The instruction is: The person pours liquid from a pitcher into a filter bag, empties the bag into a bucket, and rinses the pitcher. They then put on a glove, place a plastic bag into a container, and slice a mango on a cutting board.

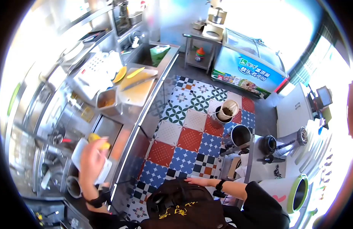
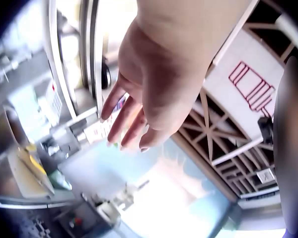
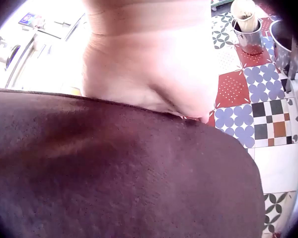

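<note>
My left hand (image 1: pixel 92 162) is raised over the steel counter in the head view, blurred. Its fingers stretch out loosely with nothing between them in the left wrist view, where the same hand (image 2: pixel 159 94) fills the upper middle. A yellow piece (image 1: pixel 93 136) shows right by the fingertips in the head view, partly hidden by the hand. Below it lies a white tray (image 1: pixel 78 152). My right hand (image 1: pixel 199 181) rests against the front of the brown apron (image 1: pixel 184 198). In the right wrist view its fingers are hidden behind the apron's edge.
A cutting board (image 1: pixel 140 95) holds a knife (image 1: pixel 140 82) and yellow fruit pieces (image 1: pixel 135 73). Beside it stands a steel container (image 1: pixel 107 108) with orange-yellow contents. A sink (image 1: pixel 140 57) lies beyond. Buckets (image 1: pixel 240 135) stand on the tiled floor, a freezer (image 1: pixel 249 70) at the back.
</note>
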Available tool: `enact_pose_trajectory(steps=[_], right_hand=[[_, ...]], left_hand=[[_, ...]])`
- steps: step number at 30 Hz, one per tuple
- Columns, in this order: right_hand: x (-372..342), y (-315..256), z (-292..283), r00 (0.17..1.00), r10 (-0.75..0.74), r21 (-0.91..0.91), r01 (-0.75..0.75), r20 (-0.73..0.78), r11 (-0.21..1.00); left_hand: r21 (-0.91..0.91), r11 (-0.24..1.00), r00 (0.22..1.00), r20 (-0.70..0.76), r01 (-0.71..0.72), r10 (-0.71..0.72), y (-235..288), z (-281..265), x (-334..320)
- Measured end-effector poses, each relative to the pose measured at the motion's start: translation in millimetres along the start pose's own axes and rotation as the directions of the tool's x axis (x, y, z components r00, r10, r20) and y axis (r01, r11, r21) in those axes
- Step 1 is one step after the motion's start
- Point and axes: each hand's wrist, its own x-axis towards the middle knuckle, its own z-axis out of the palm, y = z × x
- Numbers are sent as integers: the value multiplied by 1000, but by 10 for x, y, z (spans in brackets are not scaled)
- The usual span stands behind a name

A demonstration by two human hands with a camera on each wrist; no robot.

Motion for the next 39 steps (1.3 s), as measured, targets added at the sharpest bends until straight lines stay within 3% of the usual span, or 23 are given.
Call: enact_pose_trajectory(steps=[1, 2, 3, 9, 13, 14, 15, 17, 18, 19, 21, 22, 23, 25, 27, 28, 30, 33, 35, 37, 39], right_hand=[[-10, 51, -78, 1000, 7, 16, -7, -21, 1000], [-18, 88, -161, 999, 14, 33, -13, -36, 999], [-19, 129, -221, 998, 20, 52, -17, -52, 998], [212, 85, -696, 994, 35, 158, -19, -103, 987], [586, 285, -1319, 988, 52, -197, -81, -144, 977], [577, 254, -1669, 990, -4, -164, -20, -141, 986], [556, 191, -1993, 981, 35, -166, -67, -190, 984], [680, 262, -2629, 962, 100, 67, -85, -254, 994], [838, 379, -2922, 942, 17, 49, -1, -336, 999], [874, 246, -3323, 935, 51, 64, -30, -351, 997], [824, -234, -4211, 931, 113, 95, -85, -347, 992], [1076, -191, -4574, 950, 112, 113, -82, -291, 990], [1131, -341, -4969, 908, -85, -80, 57, -410, 995], [1126, -1084, -5826, 896, 1, -78, -39, -443, 996], [1373, -1355, -6533, 854, -61, -110, 4, -517, 994], [1495, -1464, -6882, 814, -205, -116, 169, -543, 979], [1621, -1922, -7595, 799, -322, -240, 228, -508, 944], [1642, -2803, -8681, 777, -486, -491, 265, -401, 830], [1964, -3146, -9540, 676, -651, -565, 403, -347, 720], [1809, -3994, -10209, 641, -683, -678, 330, -350, 657], [1976, -4629, -10928, 555, -723, -593, 440, -411, 674]], left_hand=[[-14, 995, 990, 93, -103, 104, 198, 300, 328], [-13, 953, 943, 137, -304, 303, 229, 622, 580], [-97, 910, 888, 201, -402, 414, 385, 823, 843], [-135, 916, 843, 359, -378, 400, 324, 1901, 1705], [-273, 902, 773, 468, -335, 429, 85, 2379, 2184], [-303, 895, 749, 494, -327, 441, 38, 2446, 2344], [-357, 879, 718, 515, -316, 468, -64, 2553, 2514], [-405, 861, 708, 507, -308, 492, -201, 2632, 2850], [-458, 832, 696, 486, -311, 528, -284, 2674, 3048], [-472, 794, 697, 416, -383, 583, -352, 2672, 3240], [-501, 772, 712, 367, -391, 599, -402, 2623, 3608], [-512, 753, 710, 337, -413, 618, -391, 2555, 3773], [-521, 732, 700, 312, -440, 643, -377, 2488, 3942], [-615, 664, 690, 254, -425, 677, -391, 2457, 4218], [-678, 594, 687, 178, -433, 704, -436, 2525, 4432], [-660, 602, 694, 167, -449, 701, -478, 2551, 4518], [-637, 627, 705, 179, -448, 686, -608, 2601, 4659], [-569, 725, 719, 306, -388, 624, -839, 2508, 4919], [-469, 814, 789, 326, -344, 521, -951, 2556, 5040], [-391, 866, 845, 303, -312, 441, -1060, 2621, 5199], [-338, 889, 886, 240, -307, 397, -1158, 2683, 5469]])
